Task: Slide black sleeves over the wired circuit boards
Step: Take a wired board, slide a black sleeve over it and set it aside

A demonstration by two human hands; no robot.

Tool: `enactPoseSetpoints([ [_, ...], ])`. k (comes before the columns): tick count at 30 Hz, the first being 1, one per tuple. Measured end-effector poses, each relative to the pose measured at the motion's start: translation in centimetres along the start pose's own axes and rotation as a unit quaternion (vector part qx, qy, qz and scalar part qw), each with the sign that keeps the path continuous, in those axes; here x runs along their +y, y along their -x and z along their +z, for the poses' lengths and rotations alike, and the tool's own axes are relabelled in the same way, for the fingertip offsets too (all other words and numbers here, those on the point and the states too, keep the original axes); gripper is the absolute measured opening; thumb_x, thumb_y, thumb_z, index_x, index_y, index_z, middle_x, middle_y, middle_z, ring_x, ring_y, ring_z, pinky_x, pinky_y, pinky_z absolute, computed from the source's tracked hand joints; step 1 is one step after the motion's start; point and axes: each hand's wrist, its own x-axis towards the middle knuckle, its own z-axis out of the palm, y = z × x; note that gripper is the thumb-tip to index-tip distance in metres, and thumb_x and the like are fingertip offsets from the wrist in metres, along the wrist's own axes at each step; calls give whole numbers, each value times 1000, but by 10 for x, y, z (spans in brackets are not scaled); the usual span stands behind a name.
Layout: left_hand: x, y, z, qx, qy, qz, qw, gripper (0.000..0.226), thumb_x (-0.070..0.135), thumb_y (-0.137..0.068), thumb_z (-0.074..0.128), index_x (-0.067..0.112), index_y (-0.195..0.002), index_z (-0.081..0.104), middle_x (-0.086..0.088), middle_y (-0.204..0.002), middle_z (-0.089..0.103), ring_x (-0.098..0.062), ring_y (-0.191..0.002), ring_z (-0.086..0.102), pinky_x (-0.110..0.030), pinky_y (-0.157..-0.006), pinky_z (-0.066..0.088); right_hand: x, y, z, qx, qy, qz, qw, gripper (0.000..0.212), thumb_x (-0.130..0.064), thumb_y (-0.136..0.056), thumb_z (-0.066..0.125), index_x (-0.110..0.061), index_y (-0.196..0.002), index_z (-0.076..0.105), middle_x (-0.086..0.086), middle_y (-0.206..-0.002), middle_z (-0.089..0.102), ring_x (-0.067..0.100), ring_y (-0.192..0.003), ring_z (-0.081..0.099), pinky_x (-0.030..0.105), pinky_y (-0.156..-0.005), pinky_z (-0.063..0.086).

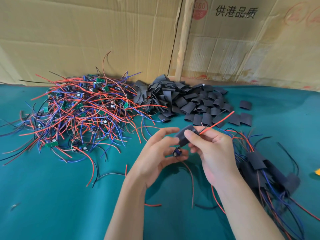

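With my right hand point(210, 149) pinching the sleeve point(186, 135) near its mouth, red wire point(216, 123) already poking out the far end, and my left hand point(160, 151) gripping the board point(177, 152) just below, I'd keep the mouth open and feed the board in straight.

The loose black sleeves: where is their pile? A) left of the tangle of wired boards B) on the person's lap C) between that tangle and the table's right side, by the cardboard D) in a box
C: the sleeves lie heaped on the green table, right of the wired boards, near the cardboard.
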Motion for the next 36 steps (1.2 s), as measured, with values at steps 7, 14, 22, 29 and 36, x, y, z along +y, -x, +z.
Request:
enactPoseSetpoints([
  [7, -4, 0, -1, 12, -84, 64, 994, 28, 3, -71, 83, 6, -92, 65, -10, -88, 69, -37, -88, 70, -45, -87, 60, -3, -5, -3, 89, -69, -3, 994, 21, 0, -84, 78, -18, -74, 81, -2, -66, 65, 12, -56, 54, 20, -54, 47],
  [14, -2, 0, -2, 37, -37, 82, 995, 6, 5, -90, 68, 0, -93, 71, -16, -84, 70, -25, -72, 71, -30, -69, 59, -5, -7, -10, 2, -86, 29, 996, 15, -12, -74, 81, -12, -89, 79, 5, -77, 68, 14, -61, 56, 22, -57, 48],
  [22, -2, 0, -5, 12, -22, 52, 998, 18, 4, -86, 67, -2, -102, 74, -14, -84, 71, -14, -57, 61, -26, -64, 56, -13, -6, -22, -101, -72, 37, 992, 28, -9, -74, 81, -11, -102, 79, 11, -97, 74, 15, -70, 62, 22, -64, 53],
  [29, 3, 2, -5, -13, -6, 43, 999, 32, 8, -78, 72, 1, -109, 67, -18, -80, 71, -19, -54, 61, -28, -60, 56, -17, -3, -19, -139, -68, 59, 986, 34, -17, -70, 85, -13, -104, 80, 23, -107, 71, 16, -70, 63, 23, -63, 53],
  [36, 1, 0, -1, 35, -49, 57, 997, 18, 13, -79, 73, 4, -88, 60, -14, -66, 67, -18, -47, 59, -27, -53, 55, -16, 4, -2, -98, -14, 87, 991, 32, -9, -82, 73, -5, -114, 69, 18, -106, 77, 19, -79, 68, 23, -62, 51],
])
